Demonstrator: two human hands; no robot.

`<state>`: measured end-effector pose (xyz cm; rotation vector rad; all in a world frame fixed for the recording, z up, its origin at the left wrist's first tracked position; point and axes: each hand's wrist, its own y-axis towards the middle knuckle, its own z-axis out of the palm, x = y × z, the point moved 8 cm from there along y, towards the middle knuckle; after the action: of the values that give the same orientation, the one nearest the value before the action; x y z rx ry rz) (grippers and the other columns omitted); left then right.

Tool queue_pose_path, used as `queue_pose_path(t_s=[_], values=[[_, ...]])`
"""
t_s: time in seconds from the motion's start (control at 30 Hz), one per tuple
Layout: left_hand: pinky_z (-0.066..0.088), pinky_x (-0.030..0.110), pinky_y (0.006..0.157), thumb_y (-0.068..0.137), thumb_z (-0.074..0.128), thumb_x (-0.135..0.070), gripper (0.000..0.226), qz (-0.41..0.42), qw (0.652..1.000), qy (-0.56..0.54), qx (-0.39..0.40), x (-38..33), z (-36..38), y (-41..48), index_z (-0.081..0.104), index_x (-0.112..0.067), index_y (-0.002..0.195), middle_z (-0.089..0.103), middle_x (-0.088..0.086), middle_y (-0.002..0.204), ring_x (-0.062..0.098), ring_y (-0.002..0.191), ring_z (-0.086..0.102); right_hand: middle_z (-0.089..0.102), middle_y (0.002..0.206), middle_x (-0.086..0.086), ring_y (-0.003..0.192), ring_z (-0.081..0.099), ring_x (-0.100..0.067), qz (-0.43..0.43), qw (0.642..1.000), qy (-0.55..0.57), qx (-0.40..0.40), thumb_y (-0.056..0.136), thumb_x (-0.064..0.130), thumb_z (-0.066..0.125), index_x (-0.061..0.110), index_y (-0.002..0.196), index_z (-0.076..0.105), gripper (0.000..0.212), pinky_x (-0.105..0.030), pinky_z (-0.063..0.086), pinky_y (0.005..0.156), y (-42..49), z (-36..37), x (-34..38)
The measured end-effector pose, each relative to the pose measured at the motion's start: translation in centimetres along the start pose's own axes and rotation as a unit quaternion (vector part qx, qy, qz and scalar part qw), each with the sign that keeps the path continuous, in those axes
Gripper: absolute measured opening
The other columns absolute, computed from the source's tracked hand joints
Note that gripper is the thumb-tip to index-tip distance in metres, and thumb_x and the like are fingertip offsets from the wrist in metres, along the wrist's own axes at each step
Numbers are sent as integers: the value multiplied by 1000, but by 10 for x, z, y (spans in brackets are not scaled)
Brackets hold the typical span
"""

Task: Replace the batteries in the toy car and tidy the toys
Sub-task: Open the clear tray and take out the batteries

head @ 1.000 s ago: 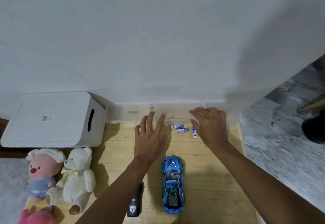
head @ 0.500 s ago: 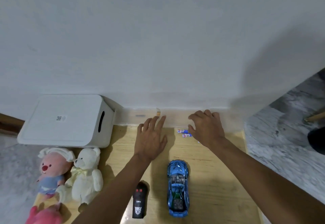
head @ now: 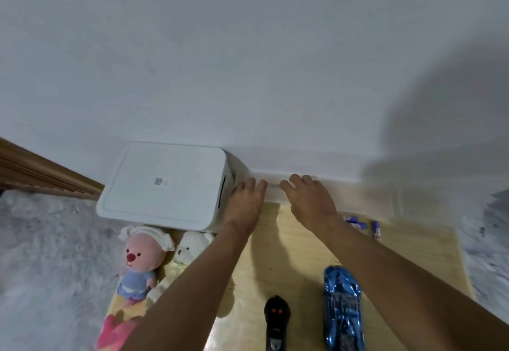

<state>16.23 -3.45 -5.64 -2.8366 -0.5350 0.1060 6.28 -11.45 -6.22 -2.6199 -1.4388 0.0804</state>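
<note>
While left hand (head: 246, 202) and right hand (head: 309, 199) rest extended fingers on one clear tray (head: 366, 199), three batteries (head: 358, 224) and one toy car (head: 342, 310) lie untouched.

Only the arms and hands of the person are visible. The bare left forearm (head: 192, 281) is uncovered along all its visible length, from the lower edge up to the wrist. The bare right forearm (head: 399, 273) is uncovered in the same way, and it looks broader toward the lower right corner, close to the wide-angle lens. The bare left hand (head: 245, 204) and the bare right hand (head: 308, 202) show their backs, with knuckles as soft bumps. The fingers (head: 298, 180) are a little blurred, so the nails cannot be told.
</note>
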Motion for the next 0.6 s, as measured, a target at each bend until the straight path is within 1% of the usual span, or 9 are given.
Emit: queue_pose_path(t_s=[0.07, 0.17, 0.2, 0.27, 0.3, 0.33, 0.4, 0.53, 0.6], values=[[54, 39, 86, 98, 47, 0, 49, 12, 1000, 8, -7, 4, -5, 3, 37, -14, 144, 46, 14, 138, 34, 121, 55, 62, 98, -10, 80, 62, -33, 10, 999, -41, -3, 50, -3, 83, 15, 116, 62, 72, -41, 53, 66, 5, 2, 6], [56, 35, 83, 96, 54, -4, 47, 32, 998, 29, -35, 4, -9, 5, 43, -15, 141, 52, 12, 132, 33, 118, 57, 64, 90, -9, 69, 64, -30, 14, 996, -83, 13, 43, -1, 85, 15, 110, 67, 72, -34, 50, 49, 6, 2, 15], [57, 32, 78, 90, 65, -8, 49, 40, 998, 38, -36, 4, -9, 5, 51, -18, 136, 58, 9, 125, 31, 112, 62, 65, 90, -9, 68, 65, -28, 15, 995, -91, 24, 42, 1, 86, 16, 110, 67, 72, -32, 48, 46, 5, 3, 17], [55, 26, 60, 64, 88, -14, 57, 48, 996, 65, -37, 5, -4, 6, 68, -22, 117, 67, 3, 103, 25, 90, 68, 65, 89, -9, 65, 65, -28, 24, 994, -97, 40, 39, 2, 87, 15, 107, 68, 71, -30, 45, 41, 5, 4, 18], [52, 25, 54, 51, 93, -14, 60, 47, 996, 70, -37, 6, -1, 7, 72, -23, 108, 67, 2, 93, 23, 80, 67, 64, 89, -10, 66, 65, -29, 26, 994, -92, 45, 40, 1, 86, 13, 106, 67, 70, -30, 45, 40, 4, 6, 18], [51, 25, 52, 43, 94, -14, 62, 50, 996, 66, -44, 7, 0, 9, 74, -22, 101, 67, 2, 86, 22, 72, 65, 63, 91, -12, 68, 65, -30, 26, 995, -83, 49, 44, 0, 85, 11, 107, 65, 67, -31, 45, 39, 3, 8, 18], [51, 27, 56, 39, 94, -14, 61, 56, 995, 68, -52, 7, 1, 10, 74, -21, 96, 65, 2, 81, 22, 66, 62, 62, 97, -14, 77, 66, -34, 25, 996, -57, 58, 54, 1, 81, 9, 109, 61, 59, -35, 50, 43, 1, 10, 18], [50, 24, 55, 31, 92, -8, 58, 56, 995, 35, -81, 9, -5, 11, 72, -19, 85, 65, 2, 76, 21, 65, 63, 61, 115, -15, 100, 64, -37, 21, 997, -10, 79, 68, 8, 74, 9, 116, 58, 51, -40, 56, 58, -1, 8, 15], [53, 28, 62, 38, 90, -2, 54, 38, 995, -19, -85, 14, -4, 13, 69, -14, 86, 64, 7, 80, 26, 72, 65, 60, 114, -9, 105, 61, -34, 18, 998, 9, 67, 74, 9, 68, 11, 117, 57, 44, -39, 55, 67, 2, 1, 13]])
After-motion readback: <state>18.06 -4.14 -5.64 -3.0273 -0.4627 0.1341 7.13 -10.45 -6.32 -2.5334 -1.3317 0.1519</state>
